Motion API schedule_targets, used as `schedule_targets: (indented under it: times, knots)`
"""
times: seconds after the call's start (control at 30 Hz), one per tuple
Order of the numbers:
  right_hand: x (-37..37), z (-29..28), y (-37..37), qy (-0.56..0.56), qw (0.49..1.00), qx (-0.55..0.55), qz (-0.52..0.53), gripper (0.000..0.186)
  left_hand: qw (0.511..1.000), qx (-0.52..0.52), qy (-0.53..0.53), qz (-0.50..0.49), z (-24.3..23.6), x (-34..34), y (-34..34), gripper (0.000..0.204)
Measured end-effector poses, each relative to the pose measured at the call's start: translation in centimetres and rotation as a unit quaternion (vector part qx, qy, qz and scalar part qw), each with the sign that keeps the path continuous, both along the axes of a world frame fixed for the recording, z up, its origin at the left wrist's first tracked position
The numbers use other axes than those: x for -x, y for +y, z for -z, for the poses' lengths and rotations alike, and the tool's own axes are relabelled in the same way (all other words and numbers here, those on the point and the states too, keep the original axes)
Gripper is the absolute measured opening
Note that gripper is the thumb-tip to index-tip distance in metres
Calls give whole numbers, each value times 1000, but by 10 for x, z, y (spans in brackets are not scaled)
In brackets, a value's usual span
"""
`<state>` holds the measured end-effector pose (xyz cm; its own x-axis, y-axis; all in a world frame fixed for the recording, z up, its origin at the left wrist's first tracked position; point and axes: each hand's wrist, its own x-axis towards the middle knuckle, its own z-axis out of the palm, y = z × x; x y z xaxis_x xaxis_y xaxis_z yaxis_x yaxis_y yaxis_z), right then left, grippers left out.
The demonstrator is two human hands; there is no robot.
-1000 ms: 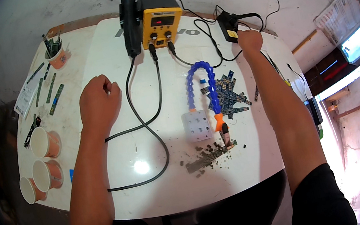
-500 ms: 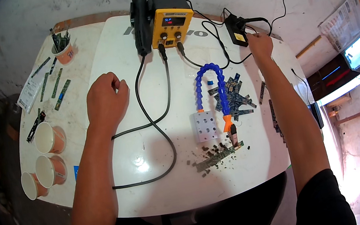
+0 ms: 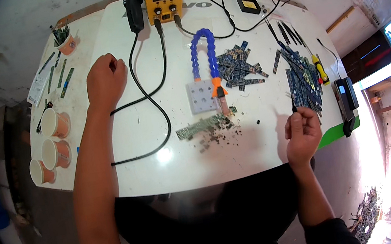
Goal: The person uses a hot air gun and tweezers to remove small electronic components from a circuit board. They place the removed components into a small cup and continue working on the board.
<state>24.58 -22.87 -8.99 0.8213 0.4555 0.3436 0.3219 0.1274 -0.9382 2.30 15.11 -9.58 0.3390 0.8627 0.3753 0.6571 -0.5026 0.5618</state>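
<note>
My left hand [image 3: 106,80] rests on the white table with its fingers curled in and nothing showing in them, left of the black cables. My right hand [image 3: 303,130] is at the table's near right, its thumb and fingers pinched on slender black tweezers [image 3: 293,103] pointing away from me. A heap of narrow circuit boards [image 3: 305,79] lies just beyond that hand. In the middle, a clip [image 3: 222,98] on a blue jointed arm [image 3: 212,58] with a grey metal base [image 3: 201,101] reaches a green circuit strip [image 3: 199,127]. Small dark chips [image 3: 223,133] lie scattered around the strip.
A yellow and black soldering station [image 3: 165,4] stands at the back, beside an iron stand [image 3: 247,1]. More board strips [image 3: 240,66] are piled mid-table. Paper cups [image 3: 56,153] line the left edge. A yellow-handled screwdriver [image 3: 320,69] and black tweezers [image 3: 289,33] lie at right.
My right hand has come back from beside the iron stand to the near right, now with tweezers in it. My left hand stays curled on the table. The whole view has shifted.
</note>
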Motion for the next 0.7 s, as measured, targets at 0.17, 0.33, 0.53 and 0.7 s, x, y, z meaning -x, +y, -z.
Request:
schedule_targets:
  times: [0.17,0.33,0.53,0.7]
  knots:
    - [4,14,-6,105,994,1,31,13,999,-35,33,-19,5,2,-2,27]
    - [-2,19,-16,142,990,-14,-20,17,997,-30,59,-47,-1,-2,-9,32]
    - [-2,17,-24,130,989,-9,-70,16,995,-73,54,-49,5,-1,-12,34]
    - [-5,13,-24,151,985,5,-78,17,995,-74,53,-48,7,-2,-9,37]
